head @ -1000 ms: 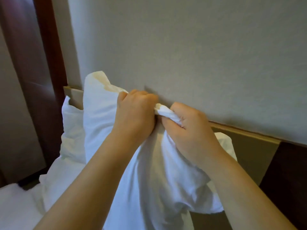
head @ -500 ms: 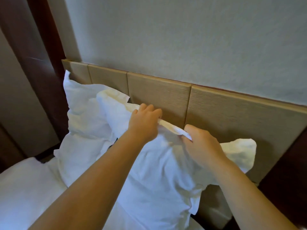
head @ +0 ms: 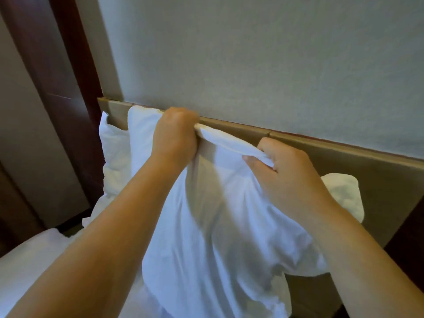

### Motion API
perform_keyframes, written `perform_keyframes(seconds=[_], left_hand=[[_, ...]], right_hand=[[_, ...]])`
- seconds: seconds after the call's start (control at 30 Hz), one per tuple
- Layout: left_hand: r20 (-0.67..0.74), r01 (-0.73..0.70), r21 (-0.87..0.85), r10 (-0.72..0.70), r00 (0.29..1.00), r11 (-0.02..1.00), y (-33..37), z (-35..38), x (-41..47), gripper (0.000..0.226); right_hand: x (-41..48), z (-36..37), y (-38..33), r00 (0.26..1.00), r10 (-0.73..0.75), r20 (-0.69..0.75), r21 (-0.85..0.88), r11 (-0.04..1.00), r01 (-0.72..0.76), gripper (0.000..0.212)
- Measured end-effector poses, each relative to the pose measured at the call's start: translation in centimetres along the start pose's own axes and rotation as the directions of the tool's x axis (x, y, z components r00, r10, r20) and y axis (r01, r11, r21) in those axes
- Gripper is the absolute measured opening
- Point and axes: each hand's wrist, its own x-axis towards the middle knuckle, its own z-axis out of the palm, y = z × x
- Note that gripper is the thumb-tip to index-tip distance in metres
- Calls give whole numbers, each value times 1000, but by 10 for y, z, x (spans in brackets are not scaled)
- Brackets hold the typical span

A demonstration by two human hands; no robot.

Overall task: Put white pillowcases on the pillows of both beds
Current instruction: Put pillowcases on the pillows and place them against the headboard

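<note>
I hold a white pillowcase (head: 220, 237) up in front of the headboard, with a pillow bulging inside it. My left hand (head: 175, 136) is clenched on the upper hem at the left. My right hand (head: 289, 173) pinches the same hem further right, and the cloth stretches taut between them. A pillow corner (head: 341, 191) pokes out to the right behind my right wrist. A second white pillow (head: 114, 152) leans against the headboard at the left, behind the one I hold.
A tan panelled headboard (head: 371, 171) runs along the grey wall (head: 252, 65). Dark wood trim (head: 68, 88) stands at the left. White bedding (head: 29, 260) lies at the lower left, with a dark gap beside it.
Both hands have lifted the pillowcase hem higher along the headboard and spread further apart. The view has tilted up a little.
</note>
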Motion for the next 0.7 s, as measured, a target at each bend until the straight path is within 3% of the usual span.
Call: perform_keyframes(seconds=[0.07, 0.17, 0.23, 0.3, 0.53, 0.7], left_hand=[[-65, 60, -159, -71, 995, 985, 13, -21, 6, 24], [-88, -12, -78, 5, 996, 997, 27, -34, 5, 35], [-54, -50, -133, 43, 998, 990, 20, -16, 8, 32], [40, -54, -117, 59, 997, 992, 10, 12, 6, 16], [367, 41, 37, -52, 929, 998, -2, 90, -19, 4], [441, 35, -55, -7, 897, 998, 4, 129, -15, 18]], right_hand=[[6, -17, -8, 999, -12, -40, -14, 1000, 11, 36], [7, -32, -12, 998, 0, -71, -23, 1000, -2, 37], [3, -32, -10, 998, 15, -60, -46, 999, -18, 38], [-2, -26, -3, 999, 41, -25, -76, 996, -42, 38], [-10, 15, 47, 968, 222, 115, -289, 940, -182, 22], [-4, 27, 80, 935, 355, -20, -394, 857, -333, 27]])
